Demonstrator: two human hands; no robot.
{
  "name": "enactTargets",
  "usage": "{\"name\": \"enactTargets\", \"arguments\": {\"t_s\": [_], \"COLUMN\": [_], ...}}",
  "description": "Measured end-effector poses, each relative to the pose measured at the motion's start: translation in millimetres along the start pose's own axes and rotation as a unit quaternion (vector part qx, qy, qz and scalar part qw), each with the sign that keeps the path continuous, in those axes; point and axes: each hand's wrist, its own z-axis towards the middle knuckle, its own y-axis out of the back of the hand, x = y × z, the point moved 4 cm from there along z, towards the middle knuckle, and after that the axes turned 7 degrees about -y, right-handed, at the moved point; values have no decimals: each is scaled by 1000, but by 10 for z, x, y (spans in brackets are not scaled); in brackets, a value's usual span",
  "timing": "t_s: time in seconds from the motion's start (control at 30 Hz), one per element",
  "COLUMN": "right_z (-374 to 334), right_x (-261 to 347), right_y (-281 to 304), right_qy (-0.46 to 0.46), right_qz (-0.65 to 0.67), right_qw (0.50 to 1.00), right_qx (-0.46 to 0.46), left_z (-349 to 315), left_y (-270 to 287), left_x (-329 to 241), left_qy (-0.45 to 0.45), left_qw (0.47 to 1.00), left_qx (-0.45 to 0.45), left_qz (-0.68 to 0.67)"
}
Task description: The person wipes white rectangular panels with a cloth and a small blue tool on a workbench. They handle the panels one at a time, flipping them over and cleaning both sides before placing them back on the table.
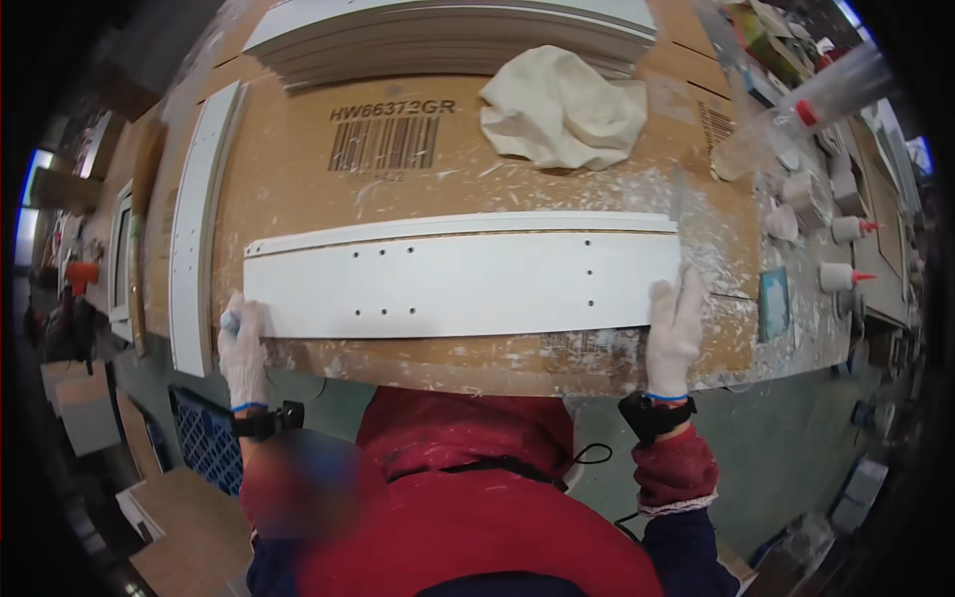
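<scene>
A long white board [487, 289] with small dark holes lies crosswise before me, with a white strip [468, 223] along its far edge. My left hand [244, 348], in a white knit glove, closes on the board's near left corner. Something small and bluish shows at that hand's fingers, too small to make out. At the right end, my right hand [676, 333], gloved the same way, grips the board with its fingers along the end edge. The undersides of both grips are hidden.
Cardboard [288, 194] covers the table, strewn with white flecks. Stacked white boards [458, 40] lie at the far side, a crumpled off-white cloth [565, 109] before them. Another white board [202, 229] stands left. Glue bottles [841, 277] and a clear plastic bottle [746, 149] are right.
</scene>
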Motion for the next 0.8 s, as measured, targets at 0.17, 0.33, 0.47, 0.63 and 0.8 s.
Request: {"name": "enactTargets", "arguments": {"t_s": [0.17, 0.33, 0.47, 0.63, 0.8], "right_z": [63, -174, -561, -677, -587], "right_x": [-7, 615, 1229, 1430, 1150], "right_y": [154, 283, -316, -461, -235], "right_qy": [-23, 180, 50, 71, -53], "right_qz": [9, 48, 418, 418, 446], "right_qw": [998, 983, 827, 794, 774], "right_qx": [52, -2, 373, 435, 446], "left_z": [-10, -350, -1068, -1424, -1516], "left_y": [-24, -176, -881, -1247, -1367], "left_x": [-259, -1031, -1704, -1764, -1910], "left_qy": [-29, -245, -269, -259, -486], "left_qw": [999, 946, 771, 749, 726], "left_qx": [2, 50, 355, 506, 468], "left_qz": [-28, -206, -456, -340, -131]}}
